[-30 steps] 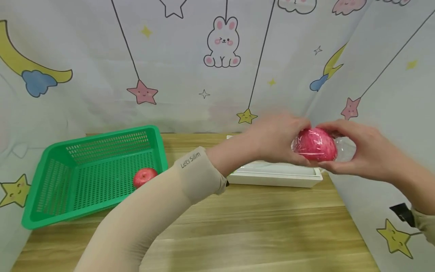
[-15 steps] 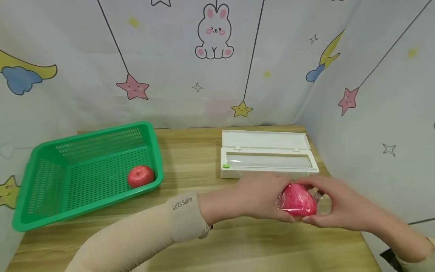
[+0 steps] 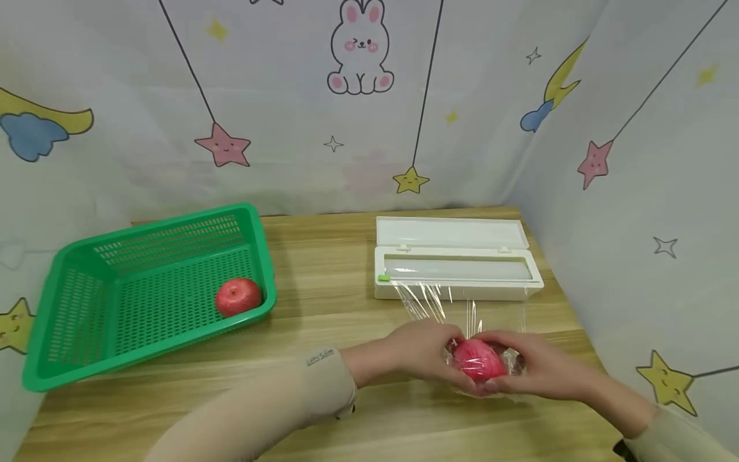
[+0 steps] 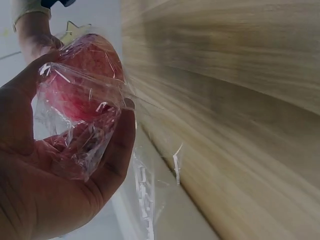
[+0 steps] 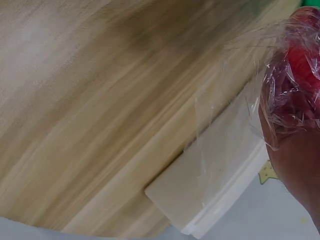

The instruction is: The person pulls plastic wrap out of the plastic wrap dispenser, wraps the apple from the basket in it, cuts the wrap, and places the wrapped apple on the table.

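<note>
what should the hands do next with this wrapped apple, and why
Probably ease the left grip off the apple and reach for the green slider, letting the right grip hold the fruit: film stretches unbroken from the dispenser to the apple, and the slider, likely a cutter, sits at the dispenser's left end.

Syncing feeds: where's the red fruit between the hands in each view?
Head: red fruit, right of centre, lower half, between left hand and right hand.
Left wrist: upper left, behind clear film.
Right wrist: upper right, cut off by the edge.
Shared landmark: the white box, visible in all three.
</note>
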Demonstrator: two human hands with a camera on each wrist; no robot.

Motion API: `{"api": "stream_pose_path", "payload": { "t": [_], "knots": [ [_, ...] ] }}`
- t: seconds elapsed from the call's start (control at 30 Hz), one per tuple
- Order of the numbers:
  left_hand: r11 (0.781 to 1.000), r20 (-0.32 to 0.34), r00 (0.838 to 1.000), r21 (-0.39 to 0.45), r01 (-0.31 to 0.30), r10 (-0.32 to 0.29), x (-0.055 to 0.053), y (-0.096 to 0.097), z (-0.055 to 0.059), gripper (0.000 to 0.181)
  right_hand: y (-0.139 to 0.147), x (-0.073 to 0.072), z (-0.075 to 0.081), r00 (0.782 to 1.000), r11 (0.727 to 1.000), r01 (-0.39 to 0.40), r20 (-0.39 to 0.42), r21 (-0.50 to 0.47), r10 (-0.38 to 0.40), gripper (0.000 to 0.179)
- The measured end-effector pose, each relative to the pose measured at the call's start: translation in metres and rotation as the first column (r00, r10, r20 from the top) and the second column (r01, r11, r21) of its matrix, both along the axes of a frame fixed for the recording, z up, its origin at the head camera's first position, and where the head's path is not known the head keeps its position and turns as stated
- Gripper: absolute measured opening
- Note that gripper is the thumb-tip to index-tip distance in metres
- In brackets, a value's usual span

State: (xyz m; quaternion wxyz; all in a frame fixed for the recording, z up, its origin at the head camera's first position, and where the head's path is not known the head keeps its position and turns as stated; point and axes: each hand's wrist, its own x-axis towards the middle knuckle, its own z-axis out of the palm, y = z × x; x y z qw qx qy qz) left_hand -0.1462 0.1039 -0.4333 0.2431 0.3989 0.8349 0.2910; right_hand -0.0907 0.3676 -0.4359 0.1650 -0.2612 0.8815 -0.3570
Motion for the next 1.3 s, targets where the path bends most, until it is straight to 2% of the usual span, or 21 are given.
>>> {"api": "stream_pose_path", "payload": {
  "t": [0.1,0.3,0.47,0.57,0.67,0.73,0.8,0.97,1.03,1.13,1.2,1.3],
  "knots": [
    [1.000,0.054,0.999,0.020,-0.007,0.006,-0.005,-0.001,-0.012,0.058,0.001,-0.003,-0.009,0.999,0.999,-0.016,0.030,-0.034,0.017,0.055],
    [0.999,0.131,0.991,0.028,-0.045,0.041,-0.011,-0.002,-0.026,0.057,0.000,-0.005,-0.022,1.000,0.998,-0.004,-0.008,-0.055,0.004,0.050],
    [0.995,0.213,0.974,0.043,-0.088,0.077,-0.015,0.000,-0.034,0.055,0.002,-0.007,-0.027,0.999,0.999,0.027,-0.019,-0.044,-0.028,0.052],
    [0.992,0.247,0.963,0.045,-0.119,0.105,-0.018,0.000,-0.040,0.052,0.004,-0.011,-0.032,0.999,0.997,0.049,0.013,-0.055,-0.048,0.051],
    [0.986,0.318,0.938,0.048,-0.159,0.135,-0.020,-0.002,-0.046,0.053,0.007,-0.014,-0.036,0.995,0.994,0.077,0.075,-0.074,-0.072,0.045],
    [0.980,0.380,0.912,0.054,-0.189,0.155,-0.022,-0.004,-0.049,0.053,0.008,-0.015,-0.039,0.992,0.994,0.085,0.096,-0.067,-0.078,0.042],
    [0.974,0.447,0.880,0.070,-0.217,0.164,-0.024,-0.007,-0.051,0.053,0.009,-0.017,-0.040,0.992,0.995,0.082,0.098,-0.055,-0.076,0.041],
    [0.960,0.531,0.832,0.112,-0.256,0.160,-0.029,-0.017,-0.057,0.048,0.010,-0.021,-0.043,0.993,0.997,0.075,0.094,-0.032,-0.072,0.040],
    [0.950,0.564,0.808,0.126,-0.285,0.168,-0.031,-0.022,-0.059,0.045,0.010,-0.023,-0.044,0.993,0.997,0.072,0.099,-0.030,-0.069,0.040],
    [0.924,0.611,0.769,0.155,-0.351,0.190,-0.034,-0.029,-0.063,0.034,0.011,-0.025,-0.045,0.993,0.998,0.061,0.107,-0.025,-0.058,0.040],
    [0.908,0.630,0.752,0.175,-0.381,0.194,-0.035,-0.033,-0.064,0.025,0.011,-0.027,-0.045,0.992,0.998,0.060,0.114,-0.018,-0.057,0.041],
    [0.890,0.648,0.737,0.202,-0.410,0.193,-0.035,-0.037,-0.066,0.016,0.011,-0.030,-0.047,0.990,0.998,0.064,0.123,0.000,-0.063,0.041]
  ]
}}
